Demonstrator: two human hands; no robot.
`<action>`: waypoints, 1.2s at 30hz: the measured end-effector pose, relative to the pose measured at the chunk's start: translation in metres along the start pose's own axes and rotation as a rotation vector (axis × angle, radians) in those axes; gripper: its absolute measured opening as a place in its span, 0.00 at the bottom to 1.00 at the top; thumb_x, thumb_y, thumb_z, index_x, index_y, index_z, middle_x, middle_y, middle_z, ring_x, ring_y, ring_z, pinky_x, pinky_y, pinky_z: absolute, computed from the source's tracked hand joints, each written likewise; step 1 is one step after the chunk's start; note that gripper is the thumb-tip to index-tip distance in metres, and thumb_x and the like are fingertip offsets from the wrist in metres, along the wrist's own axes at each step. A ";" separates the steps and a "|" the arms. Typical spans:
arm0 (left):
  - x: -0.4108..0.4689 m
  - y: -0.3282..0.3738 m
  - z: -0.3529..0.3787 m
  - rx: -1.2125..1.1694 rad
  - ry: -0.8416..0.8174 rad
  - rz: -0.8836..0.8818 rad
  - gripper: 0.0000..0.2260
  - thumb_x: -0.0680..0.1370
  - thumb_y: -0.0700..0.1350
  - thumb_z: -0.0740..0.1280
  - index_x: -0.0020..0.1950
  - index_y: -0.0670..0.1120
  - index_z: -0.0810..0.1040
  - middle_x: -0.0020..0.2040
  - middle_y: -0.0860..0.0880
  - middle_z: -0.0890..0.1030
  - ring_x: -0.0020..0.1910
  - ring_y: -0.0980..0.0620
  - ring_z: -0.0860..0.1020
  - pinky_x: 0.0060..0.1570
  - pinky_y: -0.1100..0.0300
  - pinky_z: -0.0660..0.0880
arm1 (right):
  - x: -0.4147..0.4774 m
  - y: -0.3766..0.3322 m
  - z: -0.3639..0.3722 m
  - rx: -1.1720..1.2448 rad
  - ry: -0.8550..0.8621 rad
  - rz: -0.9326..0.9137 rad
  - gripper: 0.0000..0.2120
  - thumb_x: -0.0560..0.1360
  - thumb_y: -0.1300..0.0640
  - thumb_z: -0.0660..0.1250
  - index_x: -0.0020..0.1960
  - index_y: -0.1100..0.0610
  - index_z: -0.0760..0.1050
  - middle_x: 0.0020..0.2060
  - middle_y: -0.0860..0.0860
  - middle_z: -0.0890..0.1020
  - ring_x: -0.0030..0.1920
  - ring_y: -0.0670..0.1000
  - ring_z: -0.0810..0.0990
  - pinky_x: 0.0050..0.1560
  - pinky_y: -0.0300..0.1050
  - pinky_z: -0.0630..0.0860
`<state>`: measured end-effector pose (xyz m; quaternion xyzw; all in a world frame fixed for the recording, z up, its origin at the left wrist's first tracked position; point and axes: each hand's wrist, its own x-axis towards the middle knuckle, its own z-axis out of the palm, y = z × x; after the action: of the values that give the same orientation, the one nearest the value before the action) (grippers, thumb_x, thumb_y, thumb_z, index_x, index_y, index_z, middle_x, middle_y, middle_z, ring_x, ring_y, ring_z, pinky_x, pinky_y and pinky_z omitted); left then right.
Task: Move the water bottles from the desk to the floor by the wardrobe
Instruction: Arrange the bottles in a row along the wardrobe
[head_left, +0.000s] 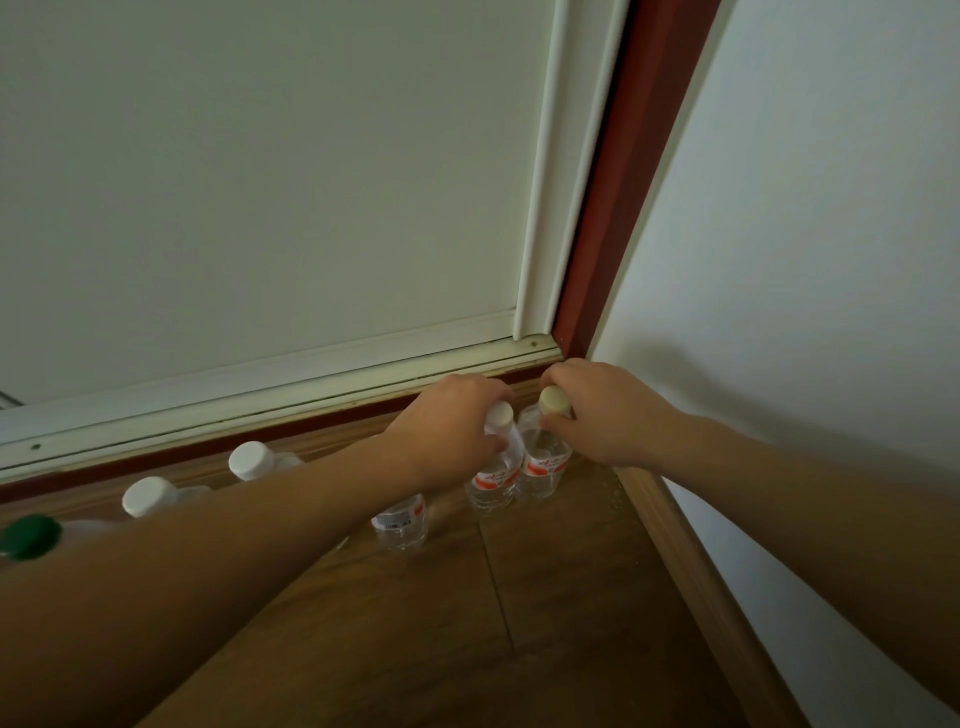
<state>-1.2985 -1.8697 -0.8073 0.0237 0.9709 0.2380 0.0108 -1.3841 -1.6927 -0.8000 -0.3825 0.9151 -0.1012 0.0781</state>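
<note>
Head view: both hands low in the corner where the wardrobe door (260, 182) meets the side wall (831, 234); left hand (452, 426) has fingers curled round the neck of a white-capped bottle (493, 475); right hand (597, 415) pinches, thumb and fingers bent, just under the cap of a cream-capped bottle (545, 465). Both bottles are at the wooden floor (467, 623), side by side and touching; whether their bases are fully seated I cannot tell.

Along the wardrobe's foot stands a row: a clear bottle (402, 525) just under the left forearm, two white-capped ones (252, 460) (148, 496), a green cap (31, 538) at the frame edge.

Risks, as judged:
- white-capped bottle looks slightly tilted; letting go before it sits flat could topple it into its neighbour
- left forearm crosses directly above the row; pulling back low could knock a bottle over, perhaps several
- tight corner; right knuckles close to the skirting (675, 545), so a bump could jolt the bottle.
</note>
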 end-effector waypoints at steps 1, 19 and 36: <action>0.000 0.000 -0.001 0.001 0.003 0.006 0.12 0.72 0.46 0.72 0.55 0.51 0.79 0.48 0.55 0.80 0.46 0.55 0.77 0.45 0.60 0.73 | 0.000 0.000 -0.001 -0.015 0.000 -0.003 0.12 0.76 0.48 0.67 0.54 0.54 0.74 0.47 0.48 0.77 0.45 0.50 0.76 0.47 0.48 0.75; -0.048 -0.027 -0.050 0.097 0.057 -0.088 0.28 0.74 0.53 0.73 0.72 0.52 0.70 0.66 0.53 0.76 0.61 0.54 0.75 0.61 0.57 0.74 | 0.001 -0.061 -0.030 -0.019 0.071 -0.125 0.23 0.76 0.45 0.67 0.68 0.53 0.71 0.61 0.48 0.77 0.60 0.49 0.75 0.59 0.44 0.72; -0.122 -0.099 -0.087 0.175 0.056 -0.324 0.27 0.74 0.53 0.72 0.72 0.53 0.69 0.67 0.53 0.75 0.64 0.52 0.73 0.63 0.55 0.72 | 0.037 -0.157 0.013 -0.033 -0.069 -0.340 0.24 0.76 0.43 0.66 0.69 0.51 0.70 0.62 0.47 0.75 0.60 0.47 0.74 0.60 0.45 0.73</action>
<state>-1.1837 -2.0040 -0.7750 -0.1388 0.9789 0.1483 0.0201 -1.3000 -1.8287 -0.7764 -0.5361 0.8356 -0.0846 0.0849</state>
